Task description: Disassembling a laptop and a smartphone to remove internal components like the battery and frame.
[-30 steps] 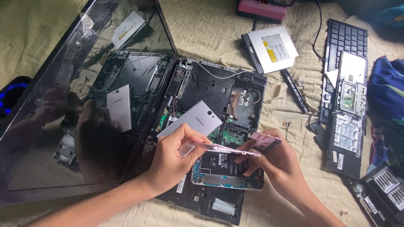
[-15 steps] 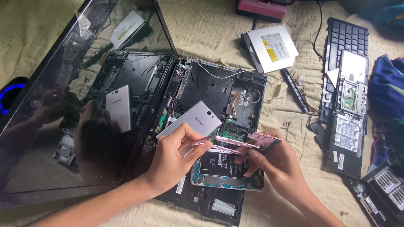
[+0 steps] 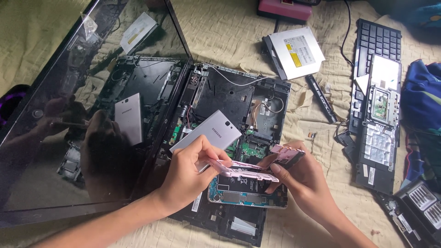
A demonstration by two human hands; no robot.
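Between the two hands, a thin pink phone frame [image 3: 248, 169] is held tilted above an opened phone body [image 3: 248, 193], which lies face down with its dark battery and blue-green board bare. The left hand [image 3: 190, 172] pinches the frame's near-left end between thumb and fingers; the right hand [image 3: 298, 177] pinches the far-right end, fingertips closed on its corner. The frame seems already lifted free at the right and hangs just over the body at the left, so the separation looks nearly finished; the body's inner parts appear untouched.

Just beyond the left hand's grip lies one silver back cover [image 3: 206, 135], resting on a stripped laptop base [image 3: 220, 92] that carries the phone body too. Left of the grip stands the laptop's dark screen [image 3: 69, 115], mirroring the hands and cover. Well right of the right hand lie one optical drive [image 3: 296, 50], one detached keyboard [image 3: 379, 41] and one palm-rest panel [image 3: 376, 138], all on a yellowish cloth [image 3: 220, 32].
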